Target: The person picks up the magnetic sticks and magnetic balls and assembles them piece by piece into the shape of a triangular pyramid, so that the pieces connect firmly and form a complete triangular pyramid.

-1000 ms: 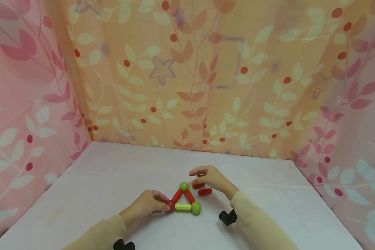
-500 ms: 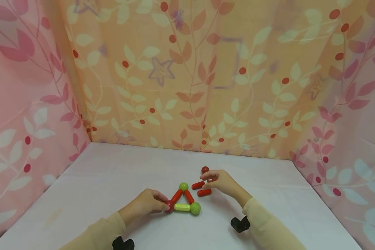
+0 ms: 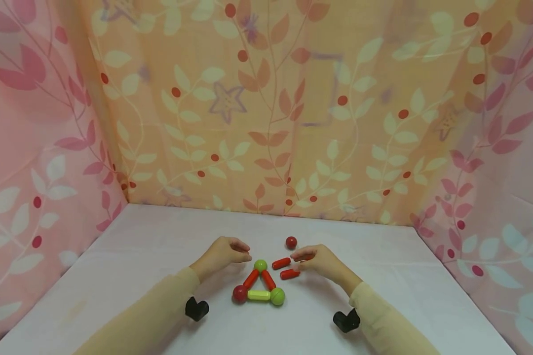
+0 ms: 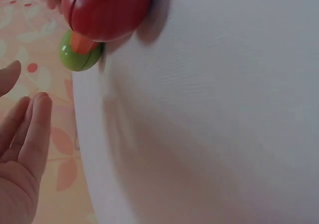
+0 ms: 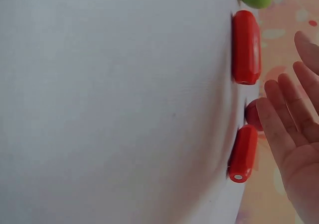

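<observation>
A flat triangle lies on the table: a red ball point(image 3: 240, 294), two green balls point(image 3: 260, 266), two red rods point(image 3: 250, 279) and one yellow-green rod point(image 3: 259, 295) join end to end. My left hand point(image 3: 222, 255) is held left of the triangle's far green ball, fingers fairly straight, holding nothing. Loose red rods point(image 3: 281, 263) lie right of the triangle. Over them my right hand point(image 3: 322, 264) hovers with extended fingers and nothing in its grasp; a bit of red shows behind those fingers. In the right wrist view, two red rods point(image 5: 246, 47) lie near my fingertips.
A loose red ball point(image 3: 291, 242) sits beyond the rods, near my right fingertips. The white-covered table point(image 3: 177, 222) is enclosed by patterned cloth point(image 3: 248, 123) at the back and both sides. A black camera point(image 3: 197, 309) is worn at each wrist.
My left hand has let go of the triangle's red ball and moved up and right. My right hand has drawn back to the right, uncovering the loose red ball and rods.
</observation>
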`<state>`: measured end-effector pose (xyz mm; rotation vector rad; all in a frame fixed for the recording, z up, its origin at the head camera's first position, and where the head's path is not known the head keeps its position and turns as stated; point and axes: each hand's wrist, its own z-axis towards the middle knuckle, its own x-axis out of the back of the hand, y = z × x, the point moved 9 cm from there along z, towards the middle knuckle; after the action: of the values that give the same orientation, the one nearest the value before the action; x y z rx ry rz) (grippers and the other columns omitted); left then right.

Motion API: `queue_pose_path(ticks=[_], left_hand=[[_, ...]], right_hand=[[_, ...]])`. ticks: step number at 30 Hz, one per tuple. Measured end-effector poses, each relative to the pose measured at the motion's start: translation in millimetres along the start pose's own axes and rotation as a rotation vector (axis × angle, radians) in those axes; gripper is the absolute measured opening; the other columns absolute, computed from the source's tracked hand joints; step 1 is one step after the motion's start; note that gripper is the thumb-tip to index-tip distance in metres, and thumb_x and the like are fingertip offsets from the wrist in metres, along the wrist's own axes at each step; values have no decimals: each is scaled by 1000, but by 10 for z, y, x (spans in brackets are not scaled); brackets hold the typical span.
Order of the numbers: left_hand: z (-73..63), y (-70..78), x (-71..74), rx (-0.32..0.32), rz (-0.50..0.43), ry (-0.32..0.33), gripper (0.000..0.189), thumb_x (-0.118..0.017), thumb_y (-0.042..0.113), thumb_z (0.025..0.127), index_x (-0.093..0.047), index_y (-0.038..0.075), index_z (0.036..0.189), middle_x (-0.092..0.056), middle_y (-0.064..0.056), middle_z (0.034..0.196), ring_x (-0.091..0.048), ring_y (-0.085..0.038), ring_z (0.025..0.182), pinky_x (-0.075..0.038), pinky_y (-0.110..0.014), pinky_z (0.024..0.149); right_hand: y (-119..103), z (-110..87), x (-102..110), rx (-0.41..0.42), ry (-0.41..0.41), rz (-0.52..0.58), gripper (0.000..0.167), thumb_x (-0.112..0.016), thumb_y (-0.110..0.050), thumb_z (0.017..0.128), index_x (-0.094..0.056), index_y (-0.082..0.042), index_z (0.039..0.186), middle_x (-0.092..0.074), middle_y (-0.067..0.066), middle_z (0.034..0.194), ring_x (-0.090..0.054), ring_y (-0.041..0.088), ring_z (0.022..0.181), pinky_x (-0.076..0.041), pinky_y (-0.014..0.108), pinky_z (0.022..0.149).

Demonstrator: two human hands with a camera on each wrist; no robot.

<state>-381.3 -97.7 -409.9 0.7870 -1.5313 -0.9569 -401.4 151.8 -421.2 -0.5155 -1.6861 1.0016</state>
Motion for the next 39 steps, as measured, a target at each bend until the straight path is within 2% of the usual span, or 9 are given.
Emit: queue_pose_path(ticks=[7,14,20,26,32,39], left_hand=[[290,134,-237,-66,40,-41,30,-79,19,85,-72,4,111,-74,-2,101,-66,-14,93,-56,-34,91],[453,176,-419,-98,61,-83,30,-79,20,85,-73,5,111,-74,-1,102,-65,-14,94,-53,-37,95],[452,122,-578,-40,44,-177,30,-77,23,87,-72,7,112,-72,0,102,-62,-17,93,-53,-34,91],[438,113,-711,-25,39,-243,28,-78,21,85,-73,8,109,-72,0,97,-60,-18,92,-51,-31,87],[440,65,-779,-18,53,-244,22,-79,18,84,-74,9,104,-73,1,91,-61,-17,87,-52,-30,85],[434,80,-822,-20,58,-222,20,-81,16,82,-74,12,101,-70,1,99,-60,-18,93,-53,-33,88]], right_hand=[[75,26,-57,-32,-21,46,33,-83,-19,80,-76,-10,110,-76,6,109,-62,12,97,-50,23,80],[84,18,-105,-26,-52,53,35,-82,-19,82,-74,-7,113,-76,8,109,-61,12,100,-50,23,82],[117,-2,-102,-59,-46,51,33,-81,-20,82,-75,-9,113,-76,6,109,-60,13,103,-53,26,86],[131,11,-114,-82,-45,35,28,-81,-18,83,-77,-8,108,-74,3,105,-61,13,93,-56,28,84],[153,46,-147,-89,-31,-1,23,-82,-15,81,-79,-8,103,-76,1,96,-62,9,84,-56,26,81],[154,56,-161,-86,-32,-16,21,-82,-16,81,-79,-9,100,-77,1,91,-62,10,82,-56,26,79]])
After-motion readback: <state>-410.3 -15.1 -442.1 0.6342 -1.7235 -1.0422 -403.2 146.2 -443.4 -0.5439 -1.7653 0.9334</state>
